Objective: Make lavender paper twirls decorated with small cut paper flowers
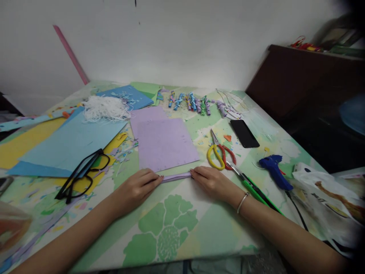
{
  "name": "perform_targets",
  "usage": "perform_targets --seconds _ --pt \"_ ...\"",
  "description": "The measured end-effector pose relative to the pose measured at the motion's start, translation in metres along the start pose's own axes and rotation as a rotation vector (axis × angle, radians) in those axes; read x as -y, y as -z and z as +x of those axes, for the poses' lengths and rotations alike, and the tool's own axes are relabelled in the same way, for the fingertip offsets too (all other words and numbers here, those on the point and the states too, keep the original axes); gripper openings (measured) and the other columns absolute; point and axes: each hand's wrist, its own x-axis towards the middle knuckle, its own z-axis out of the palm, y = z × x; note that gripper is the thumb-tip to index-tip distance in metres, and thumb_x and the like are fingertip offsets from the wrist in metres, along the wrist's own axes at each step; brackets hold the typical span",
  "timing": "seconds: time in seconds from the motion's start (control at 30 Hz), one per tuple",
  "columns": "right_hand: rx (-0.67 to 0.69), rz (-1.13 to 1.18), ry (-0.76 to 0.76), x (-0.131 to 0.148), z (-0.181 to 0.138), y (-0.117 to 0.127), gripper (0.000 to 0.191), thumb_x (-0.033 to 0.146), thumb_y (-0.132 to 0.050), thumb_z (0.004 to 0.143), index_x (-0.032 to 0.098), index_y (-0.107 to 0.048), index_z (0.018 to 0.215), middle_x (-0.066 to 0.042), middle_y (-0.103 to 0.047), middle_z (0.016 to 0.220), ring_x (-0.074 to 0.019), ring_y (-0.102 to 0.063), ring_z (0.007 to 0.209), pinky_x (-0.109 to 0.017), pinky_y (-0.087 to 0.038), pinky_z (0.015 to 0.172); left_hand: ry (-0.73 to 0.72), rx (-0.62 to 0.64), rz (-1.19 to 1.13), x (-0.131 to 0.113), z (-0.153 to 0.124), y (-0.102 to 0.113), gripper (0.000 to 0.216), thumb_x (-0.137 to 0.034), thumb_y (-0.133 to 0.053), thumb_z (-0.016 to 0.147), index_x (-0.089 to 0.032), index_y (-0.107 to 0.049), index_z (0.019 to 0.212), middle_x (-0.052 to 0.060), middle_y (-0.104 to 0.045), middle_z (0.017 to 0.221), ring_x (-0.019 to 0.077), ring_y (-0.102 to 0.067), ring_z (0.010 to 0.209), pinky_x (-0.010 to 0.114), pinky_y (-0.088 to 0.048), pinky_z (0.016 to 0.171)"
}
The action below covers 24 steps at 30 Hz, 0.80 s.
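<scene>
A narrow folded strip of purple foam sheet or paper (176, 177) stretches between my two hands, low over the tablecloth. My left hand (139, 186) pinches its left end, and my right hand (209, 180), with a bracelet at the wrist, pinches the right end. Just beyond the strip lies a flat purple sheet (165, 142), overlapping a second purple sheet (149, 114). To the right of these are scissors (219, 152) with one yellow and one red handle. A green utility knife (253, 186) has its blade out and lies partly behind my right forearm.
Black glasses (82, 175), blue sheets (71, 140) and white shredded strands (105, 108) lie left. Several small decorated rolls (192, 102) line the back. A phone (244, 133), blue glue gun (275, 171) and plastic bag (327, 194) are right. Scraps litter the cloth.
</scene>
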Motion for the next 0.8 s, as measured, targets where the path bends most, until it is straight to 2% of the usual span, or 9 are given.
perform_targets --seconds 0.1,0.23,0.4,0.5,0.57,0.7,0.8 --pt "0.007 -0.018 0.032 -0.001 -0.001 0.001 0.026 0.011 -0.038 0.098 0.009 -0.064 0.101 -0.01 -0.063 0.081 -0.0186 -0.057 0.073 -0.033 -0.051 0.067 -0.025 0.029 0.065 -0.002 0.0 0.002 0.029 -0.011 -0.051 0.092 -0.012 -0.062 0.118 0.012 -0.067 0.093 0.0222 -0.06 0.092 0.037 -0.054 0.08" --pt "0.028 -0.048 0.053 -0.002 -0.002 -0.001 0.026 0.01 -0.037 0.098 0.01 -0.063 0.099 -0.01 -0.062 0.083 -0.0184 -0.055 0.072 -0.033 -0.049 0.067 -0.005 0.075 0.064 -0.001 0.004 0.003 0.026 -0.012 -0.05 0.093 -0.011 -0.062 0.116 0.011 -0.065 0.09 0.0202 -0.057 0.084 0.034 -0.054 0.072" --pt "0.056 -0.1 0.041 -0.002 -0.003 -0.003 0.023 0.01 -0.039 0.098 0.008 -0.062 0.098 -0.008 -0.059 0.08 -0.0174 -0.053 0.07 -0.031 -0.047 0.064 -0.017 0.147 0.173 -0.002 0.008 0.004 0.023 -0.013 -0.047 0.094 -0.007 -0.065 0.108 0.012 -0.062 0.084 0.0208 -0.057 0.079 0.034 -0.055 0.069" --pt "0.064 -0.104 0.04 -0.002 -0.002 -0.004 0.023 0.009 -0.039 0.097 0.007 -0.062 0.099 -0.009 -0.059 0.081 -0.017 -0.052 0.07 -0.03 -0.046 0.064 -0.052 0.118 0.205 -0.004 0.011 0.003 0.023 -0.012 -0.046 0.094 -0.006 -0.066 0.103 0.012 -0.063 0.081 0.0209 -0.058 0.077 0.034 -0.055 0.068" --pt "0.063 -0.095 0.018 -0.002 -0.001 -0.006 0.025 0.01 -0.038 0.097 0.008 -0.062 0.099 -0.009 -0.059 0.081 -0.0163 -0.052 0.069 -0.029 -0.045 0.063 -0.018 0.079 0.158 -0.004 0.013 0.002 0.024 -0.012 -0.045 0.094 -0.007 -0.067 0.101 0.012 -0.063 0.081 0.0193 -0.059 0.076 0.032 -0.055 0.068" --pt "0.038 0.173 -0.147 -0.003 0.004 -0.006 0.025 0.019 -0.042 0.097 0.009 -0.065 0.094 -0.01 -0.059 0.079 -0.0158 -0.052 0.067 -0.028 -0.043 0.062 0.086 0.014 -0.029 0.006 0.019 0.008 0.025 -0.016 -0.047 0.094 -0.014 -0.072 0.097 0.009 -0.066 0.081 0.0148 -0.062 0.071 0.024 -0.051 0.064" --pt "-0.002 0.352 -0.233 -0.007 0.012 -0.004 0.023 0.018 -0.047 0.094 0.01 -0.068 0.09 -0.011 -0.061 0.08 -0.0157 -0.053 0.067 -0.028 -0.043 0.063 0.146 -0.003 -0.174 0.021 0.033 0.023 0.022 -0.017 -0.054 0.089 -0.02 -0.076 0.092 0.007 -0.07 0.079 0.0125 -0.064 0.067 0.02 -0.049 0.06"
